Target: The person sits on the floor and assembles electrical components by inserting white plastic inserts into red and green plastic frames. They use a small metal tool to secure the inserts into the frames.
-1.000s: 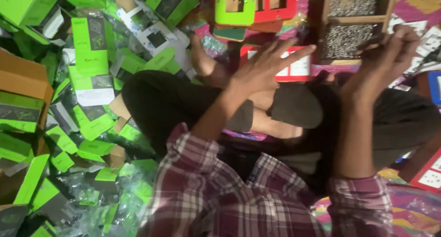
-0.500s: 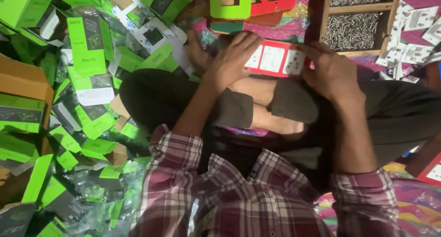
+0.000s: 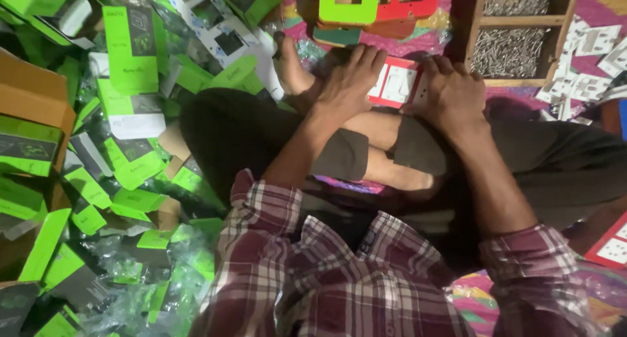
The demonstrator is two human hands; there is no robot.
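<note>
The red-framed white switch plate (image 3: 400, 83) lies upper centre of frame, long axis across, between my hands: left hand (image 3: 346, 82) grasping its left end, right hand (image 3: 450, 92) its right, both equally near, above my crossed legs (image 3: 366, 147).

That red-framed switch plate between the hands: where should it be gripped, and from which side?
Best by its two short ends, coming in from the left and right. The red-framed switch plate lies flat and wide over the crossed legs, white face up. The left hand already covers its left end and the right hand its right end, so the centre stays exposed. The bottom edge looks hidden.
</note>
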